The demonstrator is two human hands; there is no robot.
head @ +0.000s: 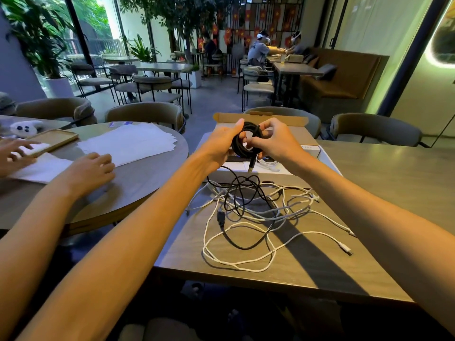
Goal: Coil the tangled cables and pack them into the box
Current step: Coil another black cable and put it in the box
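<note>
Early in the job, judging by the desk [381, 173]: just one black coil [240, 143] wound, held just above the open box [261, 118], plug end hanging loose, nothing of it packed yet. Still to sort: a tangle of white cables [258, 225] on the desk in front of the box, with a black strand [242, 193] seemingly trailing into it from the coil. Both arms stretched forward; left hand [221, 141] gripping the coil's left side, right hand [279, 143] pinching its strands from the right
</note>
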